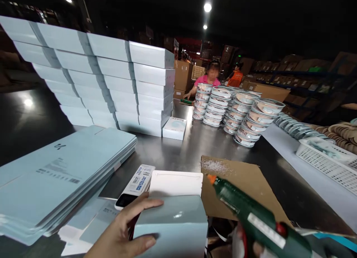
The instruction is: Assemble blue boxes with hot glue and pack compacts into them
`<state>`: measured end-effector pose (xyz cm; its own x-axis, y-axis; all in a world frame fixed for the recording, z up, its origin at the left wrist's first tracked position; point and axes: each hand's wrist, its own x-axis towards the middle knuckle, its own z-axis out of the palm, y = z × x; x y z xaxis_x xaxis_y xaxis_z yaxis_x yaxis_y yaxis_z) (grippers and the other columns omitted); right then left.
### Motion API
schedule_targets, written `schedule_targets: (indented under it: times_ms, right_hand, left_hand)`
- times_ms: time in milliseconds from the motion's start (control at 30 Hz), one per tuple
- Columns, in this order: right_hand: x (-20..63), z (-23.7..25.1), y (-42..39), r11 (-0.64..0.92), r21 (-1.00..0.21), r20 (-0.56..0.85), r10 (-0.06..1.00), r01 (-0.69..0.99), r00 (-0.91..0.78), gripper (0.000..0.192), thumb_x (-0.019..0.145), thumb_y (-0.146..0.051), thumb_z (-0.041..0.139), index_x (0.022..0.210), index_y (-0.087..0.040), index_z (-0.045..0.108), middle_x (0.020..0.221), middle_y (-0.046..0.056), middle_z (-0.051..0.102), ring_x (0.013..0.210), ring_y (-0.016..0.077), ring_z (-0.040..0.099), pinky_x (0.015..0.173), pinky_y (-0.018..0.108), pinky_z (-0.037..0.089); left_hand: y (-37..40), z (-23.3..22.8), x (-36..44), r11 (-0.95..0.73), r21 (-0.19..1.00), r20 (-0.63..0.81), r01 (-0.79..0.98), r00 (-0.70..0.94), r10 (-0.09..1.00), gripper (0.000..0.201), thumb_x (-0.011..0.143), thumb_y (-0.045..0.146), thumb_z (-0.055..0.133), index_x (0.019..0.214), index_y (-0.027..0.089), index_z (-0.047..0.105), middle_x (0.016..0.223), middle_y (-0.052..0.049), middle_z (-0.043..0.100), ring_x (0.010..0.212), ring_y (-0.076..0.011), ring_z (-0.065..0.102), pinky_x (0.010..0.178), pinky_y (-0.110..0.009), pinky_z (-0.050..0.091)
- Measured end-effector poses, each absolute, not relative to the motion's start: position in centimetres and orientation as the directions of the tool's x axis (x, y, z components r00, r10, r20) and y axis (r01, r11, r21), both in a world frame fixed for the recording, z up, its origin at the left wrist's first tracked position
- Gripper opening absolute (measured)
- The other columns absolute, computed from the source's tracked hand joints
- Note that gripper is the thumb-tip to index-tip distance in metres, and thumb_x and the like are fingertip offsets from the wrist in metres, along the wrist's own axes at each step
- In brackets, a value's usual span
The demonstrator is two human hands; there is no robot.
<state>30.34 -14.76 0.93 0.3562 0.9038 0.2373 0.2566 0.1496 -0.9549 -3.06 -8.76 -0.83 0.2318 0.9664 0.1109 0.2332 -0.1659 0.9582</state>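
1. A pale blue cardboard box [171, 228] with its white flap open is sitting at the near edge of the steel table [178, 146], the left hand [122, 233] gripping its left side, thumb and fingers spread around the corner.
2. The right hand [251, 247], mostly out of frame, is clenching a green glue gun [251, 213], its orange nozzle pointing toward the flap.
3. A brown cardboard sheet [245, 187] is lying under the gun.
4. A phone [135, 185] is resting beside the box.
5. Flat blue cartons [55, 176] are piling up at left, white boxes [111, 79] behind.
6. Stacked lidded tubs [240, 112] are standing beyond, near a seated person [208, 81].
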Motion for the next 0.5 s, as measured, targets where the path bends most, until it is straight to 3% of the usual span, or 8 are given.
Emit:
schedule_targets:
  times_ms: [167, 233, 300, 367, 433, 500]
  right_hand:
    - [34.7, 0.7, -11.9, -0.077, -0.988, -0.022, 0.927, 0.133, 0.374, 0.055, 0.091, -0.069, 0.055, 0.082, -0.018, 0.074, 0.065, 0.007, 0.073, 0.058, 0.0256, 0.072, 0.054, 0.037, 0.057]
    - [36.6, 0.6, -12.0, -0.242, -0.961, -0.153, 0.868, 0.133, 0.473, 0.051, 0.089, -0.066, 0.057, 0.076, -0.020, 0.073, 0.054, 0.005, 0.067, 0.045, 0.0232, 0.066, 0.044, 0.032, 0.051]
    - [37.6, 0.4, -12.6, -0.335, -0.922, -0.169, 0.799, 0.195, 0.577, 0.041, 0.084, -0.062, 0.065, 0.074, -0.023, 0.072, 0.049, 0.001, 0.064, 0.039, 0.0191, 0.060, 0.039, 0.026, 0.044]
    - [36.4, 0.2, -13.2, -0.244, -0.932, -0.049, 0.819, 0.270, 0.572, 0.038, 0.074, -0.060, 0.077, 0.090, -0.025, 0.074, 0.061, 0.002, 0.072, 0.048, 0.0199, 0.066, 0.045, 0.026, 0.050]
    - [33.0, -0.1, -13.4, -0.008, -0.970, 0.104, 0.889, 0.242, 0.447, 0.076, 0.062, -0.063, 0.086, 0.126, -0.027, 0.065, 0.096, 0.009, 0.080, 0.079, 0.0263, 0.076, 0.069, 0.034, 0.061]
    - [28.5, -0.6, -13.4, 0.170, -0.980, 0.192, 0.944, 0.104, 0.269, 0.115, 0.060, -0.072, 0.084, 0.155, -0.029, 0.036, 0.127, 0.014, 0.071, 0.113, 0.0316, 0.071, 0.093, 0.045, 0.057]
  left_hand:
    - [-7.9, -3.2, -4.8, -0.235, 0.934, 0.108, 0.269, 0.415, 0.904, 0.060, 0.070, 0.053, 0.086, 0.126, 0.036, 0.074, 0.145, -0.011, 0.065, 0.146, -0.0434, 0.044, 0.114, -0.061, 0.039]
    - [-7.8, -3.5, -4.9, -0.278, 0.916, 0.131, 0.290, 0.439, 0.889, 0.058, 0.070, 0.045, 0.087, 0.126, 0.037, 0.073, 0.144, -0.011, 0.066, 0.144, -0.0428, 0.048, 0.111, -0.058, 0.043]
    - [-7.9, -3.5, -4.8, -0.299, 0.911, 0.154, 0.284, 0.439, 0.885, 0.055, 0.069, 0.040, 0.088, 0.123, 0.036, 0.075, 0.142, -0.010, 0.068, 0.140, -0.0421, 0.053, 0.109, -0.054, 0.048]
    - [-7.9, -3.5, -4.4, -0.271, 0.921, 0.141, 0.281, 0.408, 0.902, 0.054, 0.068, 0.040, 0.088, 0.120, 0.035, 0.076, 0.141, -0.010, 0.068, 0.140, -0.0416, 0.052, 0.110, -0.052, 0.047]
    - [-8.1, -3.6, -3.9, -0.223, 0.933, 0.102, 0.282, 0.388, 0.916, 0.053, 0.069, 0.044, 0.087, 0.120, 0.035, 0.076, 0.143, -0.009, 0.067, 0.144, -0.0423, 0.047, 0.115, -0.054, 0.041]
    - [-8.4, -3.6, -3.2, -0.179, 0.953, 0.080, 0.244, 0.370, 0.926, 0.053, 0.070, 0.049, 0.086, 0.119, 0.034, 0.075, 0.145, -0.010, 0.064, 0.145, -0.0425, 0.044, 0.116, -0.055, 0.039]
